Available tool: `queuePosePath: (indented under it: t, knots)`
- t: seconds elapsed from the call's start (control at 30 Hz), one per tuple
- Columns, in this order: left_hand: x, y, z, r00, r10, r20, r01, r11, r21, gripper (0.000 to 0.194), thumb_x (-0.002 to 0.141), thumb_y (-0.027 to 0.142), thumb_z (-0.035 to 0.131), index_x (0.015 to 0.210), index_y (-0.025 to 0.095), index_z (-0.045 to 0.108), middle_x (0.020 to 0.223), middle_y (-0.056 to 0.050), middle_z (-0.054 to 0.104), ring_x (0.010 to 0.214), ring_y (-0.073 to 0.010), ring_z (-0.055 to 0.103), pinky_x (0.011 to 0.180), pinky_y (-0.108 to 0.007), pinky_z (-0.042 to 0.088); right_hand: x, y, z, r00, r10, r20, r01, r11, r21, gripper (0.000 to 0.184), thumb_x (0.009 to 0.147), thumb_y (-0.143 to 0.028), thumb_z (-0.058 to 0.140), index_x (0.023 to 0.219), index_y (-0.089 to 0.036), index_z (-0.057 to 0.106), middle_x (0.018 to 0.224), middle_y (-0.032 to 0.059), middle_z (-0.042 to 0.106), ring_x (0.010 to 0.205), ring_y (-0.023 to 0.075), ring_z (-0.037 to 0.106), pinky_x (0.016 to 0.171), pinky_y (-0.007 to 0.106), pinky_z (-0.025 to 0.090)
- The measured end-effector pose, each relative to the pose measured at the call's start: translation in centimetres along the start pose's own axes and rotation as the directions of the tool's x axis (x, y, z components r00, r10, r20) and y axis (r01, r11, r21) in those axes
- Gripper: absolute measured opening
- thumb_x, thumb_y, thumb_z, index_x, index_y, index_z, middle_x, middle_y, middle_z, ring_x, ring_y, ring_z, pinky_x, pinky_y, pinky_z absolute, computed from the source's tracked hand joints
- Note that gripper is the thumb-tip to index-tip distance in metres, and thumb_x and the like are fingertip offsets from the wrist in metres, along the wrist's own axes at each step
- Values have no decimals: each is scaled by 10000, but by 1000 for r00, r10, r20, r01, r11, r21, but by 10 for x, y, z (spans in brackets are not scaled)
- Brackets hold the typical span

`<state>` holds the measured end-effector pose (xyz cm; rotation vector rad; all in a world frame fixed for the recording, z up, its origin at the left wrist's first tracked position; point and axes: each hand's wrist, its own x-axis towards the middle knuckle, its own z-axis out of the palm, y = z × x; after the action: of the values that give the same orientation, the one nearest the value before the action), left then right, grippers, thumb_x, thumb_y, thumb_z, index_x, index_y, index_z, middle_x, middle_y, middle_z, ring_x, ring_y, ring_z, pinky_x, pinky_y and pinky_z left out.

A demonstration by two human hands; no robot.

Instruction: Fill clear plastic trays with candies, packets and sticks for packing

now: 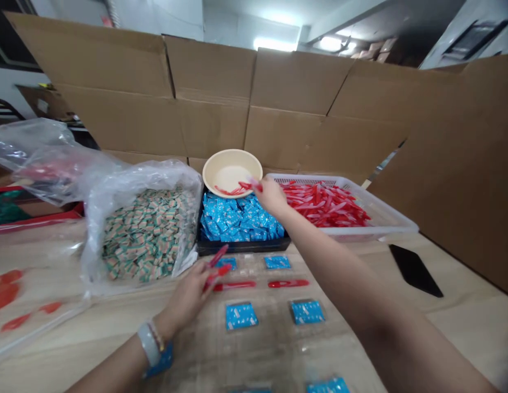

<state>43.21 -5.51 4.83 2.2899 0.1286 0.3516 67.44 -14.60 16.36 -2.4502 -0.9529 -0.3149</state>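
My left hand (188, 297), with a band on the wrist, is closed on red pen-shaped sticks (218, 256) above the table. Just beyond its fingers lie two similar sticks, one on the left (239, 285) and one on the right (288, 283). Blue packets (241, 316) rest around them on clear plastic trays (270, 349), whose outlines are blurred. My right hand (272, 196) reaches out to the right rim of a cream bowl (231, 159), fingers pinched on a red stick (254, 186). More thin red pieces (229, 191) lie inside the bowl.
Behind the trays stands a black bin of blue packets (241, 218). A clear bag of green-and-tan packets (147, 234) is left of it, a white basket (384, 224) of red sticks right. A black phone (415, 270) lies far right. Cardboard (294, 131) walls the back.
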Motion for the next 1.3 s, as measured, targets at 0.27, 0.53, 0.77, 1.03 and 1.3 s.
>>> queuePosePath:
  t: [0.27, 0.53, 0.77, 1.03, 1.3]
  knots:
    - [-29, 27, -29, 823, -348, 450, 569, 495, -657, 400, 785, 359, 451, 1152, 232, 351, 759, 9, 541, 440, -46, 295, 396, -175, 188, -79, -20, 14, 906, -149, 396, -137, 782, 608, 256, 761, -266, 487, 965, -144, 584, 886, 49, 602, 786, 150, 540, 726, 283, 412]
    - [-67, 42, -46, 815, -339, 469, 575, 573, -584, 362, 695, 367, 553, 990, 168, 489, 845, -26, 553, 621, -89, 465, 523, -199, 344, -203, -58, 12, 725, -248, 643, -452, 533, 715, 148, 705, -308, 565, 744, -166, 576, 520, -57, 455, 457, 60, 361, 435, 188, 281]
    - [-134, 26, -80, 842, -536, 52, 534, 818, -212, 368, 796, 452, 353, 895, 152, 543, 625, 13, 509, 583, -123, 481, 556, -239, 399, -239, -40, -10, 692, 38, 721, -642, 488, 591, 226, 652, -361, 588, 760, -167, 542, 416, -93, 335, 374, 47, 257, 374, 190, 144]
    - [-193, 22, -48, 966, -149, 212, 95, 965, 245, 379, 853, 234, 307, 1215, 275, 413, 1147, -44, 523, 1028, -187, 471, 903, -367, 367, -289, 1, -42, 670, 229, 706, -720, 429, 545, 340, 657, -436, 599, 862, -174, 530, 458, -81, 334, 392, 56, 274, 390, 203, 160]
    - [-193, -9, -26, 974, -3, 225, -106, 877, 469, 441, 820, 127, 346, 1226, 289, 405, 1225, -52, 471, 1092, -229, 418, 878, -427, 388, -305, 7, -41, 744, 256, 617, -648, 504, 571, 225, 701, -383, 554, 796, -206, 450, 466, -98, 314, 387, 56, 262, 385, 195, 180]
